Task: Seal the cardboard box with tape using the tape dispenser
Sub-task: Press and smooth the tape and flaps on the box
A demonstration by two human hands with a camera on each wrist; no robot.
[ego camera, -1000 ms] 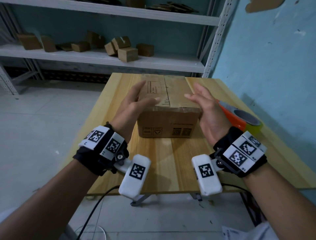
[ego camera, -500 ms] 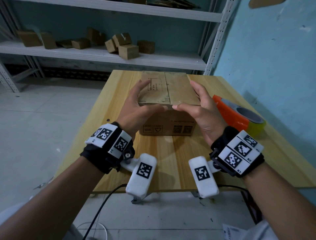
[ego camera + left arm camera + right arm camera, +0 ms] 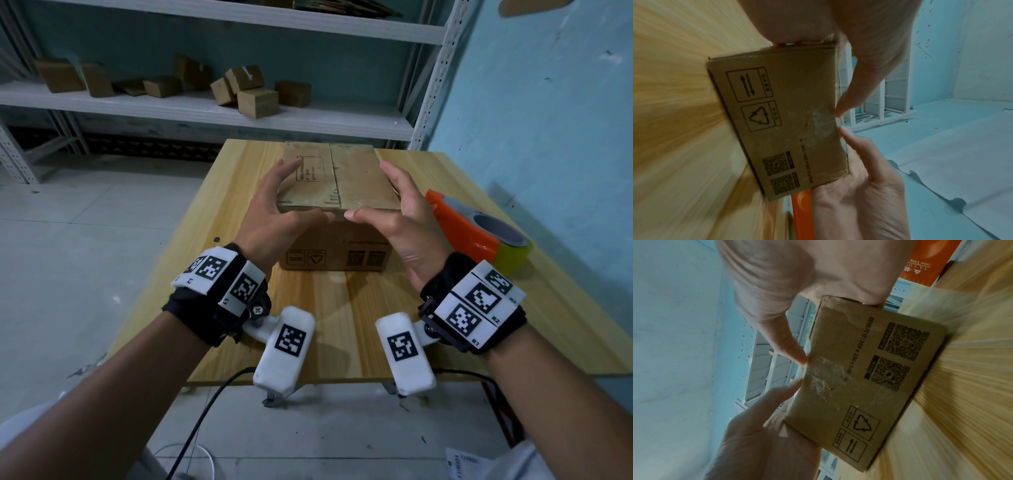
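right now both hands frame the cardboard box (image 3: pixel 337 192) without closing on it. the left hand (image 3: pixel 274 219) sits at the box's left side, fingers stretched and slightly spread, its thumb lying along the near top edge. the right hand (image 3: pixel 400 219) mirrors it on the right side, fingers straight along the flap, thumb pointing in toward the other thumb; the two thumb tips are close but apart. neither hand curls round anything. the box rests on the wooden table (image 3: pixel 342 325), flaps folded shut with the centre seam showing. just beside the right hand lies the orange tape dispenser (image 3: pixel 462 226) with its roll of tape (image 3: pixel 510 246). behind the table a metal shelf (image 3: pixel 205 109) carries small cardboard boxes (image 3: pixel 257 102).
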